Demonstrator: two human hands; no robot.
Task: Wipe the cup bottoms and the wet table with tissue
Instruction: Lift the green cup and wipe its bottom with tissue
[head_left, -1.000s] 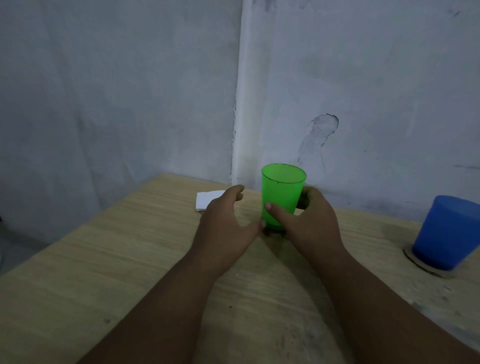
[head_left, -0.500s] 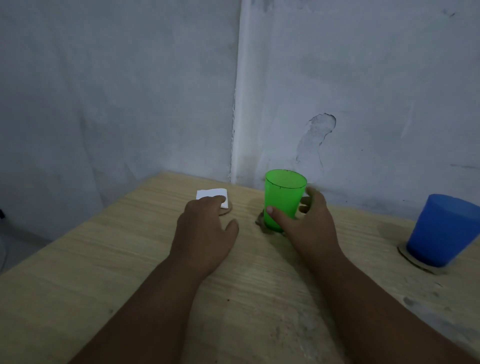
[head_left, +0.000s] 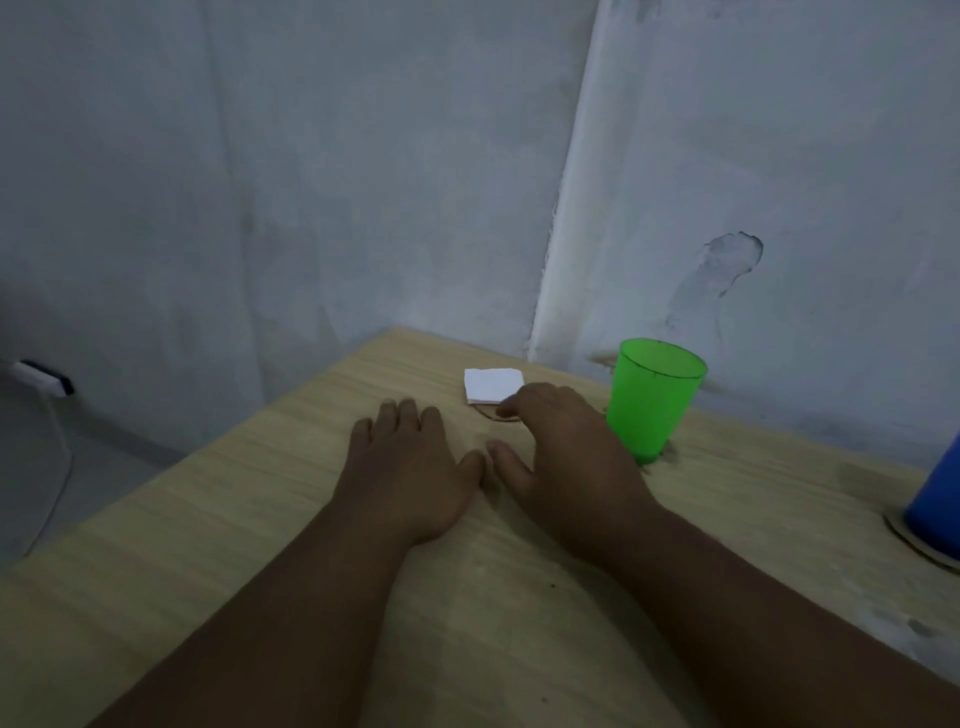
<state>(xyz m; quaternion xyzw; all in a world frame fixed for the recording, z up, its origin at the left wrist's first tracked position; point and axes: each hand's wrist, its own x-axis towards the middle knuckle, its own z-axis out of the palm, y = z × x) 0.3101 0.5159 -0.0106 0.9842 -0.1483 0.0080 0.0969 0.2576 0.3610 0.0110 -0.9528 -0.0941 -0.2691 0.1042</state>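
Head view: folded tissue (head_left: 493, 385) lies near the worktop's far corner. It looks light and limp, so pinch one edge. Left hand (head_left: 410, 467) rests flat; right hand (head_left: 566, 457), fingers loose and empty, sits at the tissue's near edge.

No legible text, label, brand mark, number or sign anywhere in view: none on the green cup (head_left: 652, 400), the blue cup (head_left: 935, 499), the folded white tissue (head_left: 491, 384), the wooden table (head_left: 260, 519) or the walls (head_left: 311, 182).

Left hand (head_left: 410, 467) flat on table (head_left: 208, 545), right hand (head_left: 561, 457) reaching tissue (head_left: 491, 384), green cup (head_left: 652, 400) upright
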